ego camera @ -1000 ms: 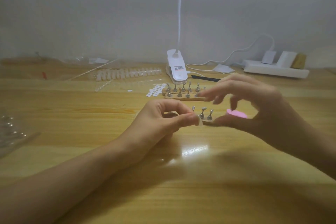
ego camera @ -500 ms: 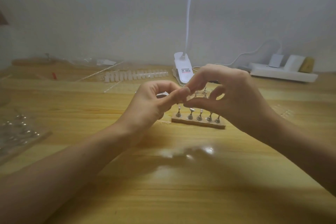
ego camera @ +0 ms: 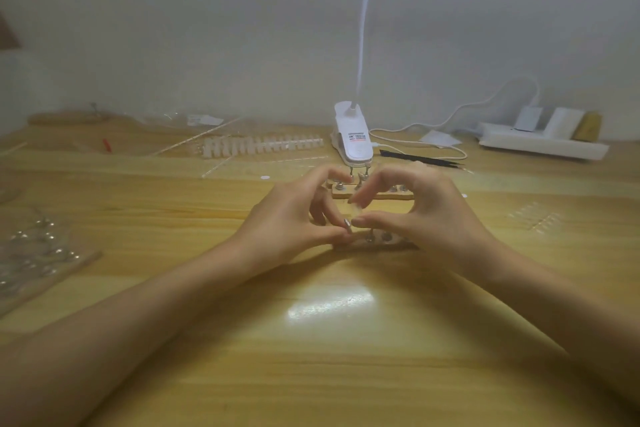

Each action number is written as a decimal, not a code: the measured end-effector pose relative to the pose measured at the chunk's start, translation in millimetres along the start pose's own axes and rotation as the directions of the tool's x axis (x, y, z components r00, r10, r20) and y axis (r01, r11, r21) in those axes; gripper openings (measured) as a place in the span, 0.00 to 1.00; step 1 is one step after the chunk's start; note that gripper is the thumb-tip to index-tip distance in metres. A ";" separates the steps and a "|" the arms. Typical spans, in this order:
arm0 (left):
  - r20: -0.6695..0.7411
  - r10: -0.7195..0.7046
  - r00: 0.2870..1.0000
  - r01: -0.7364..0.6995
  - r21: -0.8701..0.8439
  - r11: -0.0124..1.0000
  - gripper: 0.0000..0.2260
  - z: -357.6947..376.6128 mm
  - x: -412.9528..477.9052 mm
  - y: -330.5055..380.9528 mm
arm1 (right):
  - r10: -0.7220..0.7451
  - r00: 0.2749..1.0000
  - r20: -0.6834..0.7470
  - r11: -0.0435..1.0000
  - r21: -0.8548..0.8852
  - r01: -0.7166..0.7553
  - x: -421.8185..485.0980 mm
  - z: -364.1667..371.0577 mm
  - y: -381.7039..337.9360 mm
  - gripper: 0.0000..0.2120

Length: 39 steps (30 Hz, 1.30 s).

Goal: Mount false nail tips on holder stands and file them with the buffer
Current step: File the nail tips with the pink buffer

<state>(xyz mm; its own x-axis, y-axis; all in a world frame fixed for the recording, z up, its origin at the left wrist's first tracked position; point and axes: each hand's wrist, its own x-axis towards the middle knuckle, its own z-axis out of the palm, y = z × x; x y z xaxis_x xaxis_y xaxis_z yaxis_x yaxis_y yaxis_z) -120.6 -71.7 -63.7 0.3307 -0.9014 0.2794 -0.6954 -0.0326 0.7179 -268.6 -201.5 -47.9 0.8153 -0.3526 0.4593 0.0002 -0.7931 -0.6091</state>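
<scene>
Lower centre, over the surface [ego camera: 329, 340]: both hands meet just above the near base [ego camera: 381, 240]. The left hand [ego camera: 291, 222] pinches a metal stand [ego camera: 347, 224] between thumb and forefinger. The right hand [ego camera: 429, 215] pinches a clear tip [ego camera: 356, 210], long axis roughly upright. Tip sits just up-right of the stand's head; contact unclear. The right grip carries it, so seating likely needs a small move down-left. The far base [ego camera: 374, 195] lies behind the fingers.

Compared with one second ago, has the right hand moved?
Yes. Against the clip lamp base, the right hand moved left, meeting the left hand over the near holder rack.
</scene>
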 end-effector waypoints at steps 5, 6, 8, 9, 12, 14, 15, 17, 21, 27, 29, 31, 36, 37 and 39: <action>-0.048 0.043 0.998 -0.044 -0.030 0.999 0.26 3.4 -3.4 2.4 | 0.037 0.999 0.016 0.999 -0.012 -0.037 -6.4 4.1 -1.8 0.05; -0.053 0.043 0.998 -0.045 -0.045 0.998 0.26 3.7 -3.4 2.3 | 0.036 0.999 0.018 0.999 -0.014 -0.035 -7.2 4.7 -1.6 0.05; -0.060 0.028 0.998 -0.033 -0.089 0.996 0.26 4.2 -4.2 1.5 | 0.027 1.000 0.009 0.999 -0.028 -0.026 -8.6 6.7 -0.9 0.05; -0.063 0.019 0.998 -0.026 -0.111 0.993 0.26 4.4 -4.7 1.3 | 0.020 1.000 0.001 0.999 -0.039 -0.020 -8.8 7.9 -0.7 0.05; -0.072 0.012 0.997 -0.022 -0.144 0.989 0.26 5.2 -5.1 0.3 | -0.001 1.000 -0.018 0.997 -0.071 -0.001 -9.3 11.2 0.2 0.05; -0.076 0.002 0.997 -0.013 -0.139 0.990 0.27 5.2 -4.5 -0.2 | -0.005 1.000 -0.028 0.996 -0.093 0.002 -9.1 12.4 0.9 0.06; -0.077 -0.004 0.997 -0.006 -0.136 0.991 0.27 5.1 -4.2 -0.6 | -0.005 1.000 -0.031 0.995 -0.100 0.002 -9.0 12.7 1.5 0.06; -0.080 -0.015 0.997 0.005 -0.132 0.991 0.27 5.2 -4.2 -1.0 | -0.002 0.999 -0.034 0.995 -0.104 -0.001 -9.0 13.0 2.8 0.06; -0.082 -0.020 0.996 0.009 -0.133 0.991 0.28 5.4 -4.4 -1.7 | 0.002 1.000 -0.026 0.994 -0.106 -0.005 -9.5 13.5 3.6 0.06; -0.089 -0.045 0.995 0.031 -0.160 0.987 0.28 6.0 -5.5 -3.5 | 0.005 1.000 -0.009 0.996 -0.084 -0.006 -9.3 13.4 3.3 0.06; -0.092 -0.050 0.994 0.034 -0.164 0.986 0.28 6.7 -5.6 -3.7 | -0.004 1.000 -0.007 0.997 -0.082 0.003 -10.3 13.6 3.6 0.06; -0.096 -0.049 0.994 0.032 -0.169 0.985 0.28 6.9 -5.6 -3.8 | -0.031 0.999 -0.018 0.994 -0.101 0.029 -11.7 14.3 3.7 0.06; -0.091 -0.041 0.995 0.026 -0.165 0.986 0.28 6.3 -6.7 -4.0 | -0.120 0.991 -0.060 0.973 -0.204 0.105 -15.3 10.5 1.4 0.18; -0.093 -0.036 0.995 0.021 -0.158 0.987 0.27 6.4 -6.6 -4.1 | -0.173 0.983 -0.061 0.955 -0.256 0.152 -16.8 8.9 2.6 0.18; -0.099 -0.032 0.995 0.017 -0.151 0.988 0.27 6.3 -6.0 -5.0 | -0.261 0.964 -0.060 0.909 -0.351 0.224 -19.2 7.1 5.3 0.18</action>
<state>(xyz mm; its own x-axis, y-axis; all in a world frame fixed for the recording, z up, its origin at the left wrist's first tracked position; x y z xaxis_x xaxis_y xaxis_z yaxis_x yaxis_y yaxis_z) -123.1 -68.8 -72.9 0.4145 -0.8526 0.3181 -0.5851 0.0180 0.8107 -280.2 -195.4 -64.5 0.7510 -0.1626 0.6400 -0.0201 -0.9744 -0.2239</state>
